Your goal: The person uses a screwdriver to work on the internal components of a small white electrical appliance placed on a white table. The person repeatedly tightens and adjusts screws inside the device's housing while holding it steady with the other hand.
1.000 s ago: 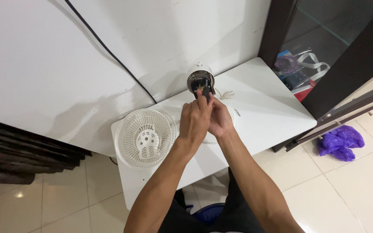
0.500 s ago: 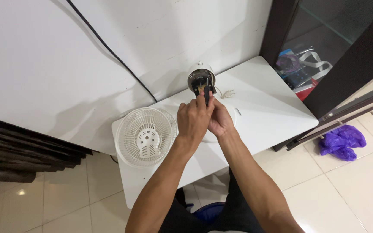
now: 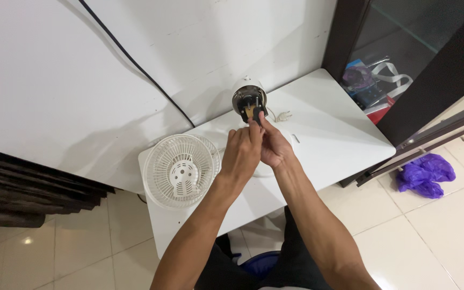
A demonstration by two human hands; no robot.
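Note:
A white fan body with its exposed dark motor (image 3: 249, 99) stands on a white table (image 3: 328, 129) against the wall. My left hand (image 3: 241, 151) and my right hand (image 3: 271, 144) are raised together in front of it. The fingertips of both pinch a small black part at the lower front of the motor. To the left, a round white fan grille (image 3: 180, 170) lies flat on the table, apart from my hands. The fan's base is mostly hidden behind my hands.
A black cable (image 3: 135, 64) runs down the white wall to behind the table. A dark cabinet with a glass door (image 3: 404, 48) stands at the right, bags inside it. A purple plastic bag (image 3: 424, 174) lies on the tiled floor.
Both hands stay at the motor's front. Their fingertips have shifted slightly on the small black part. The grille has not moved.

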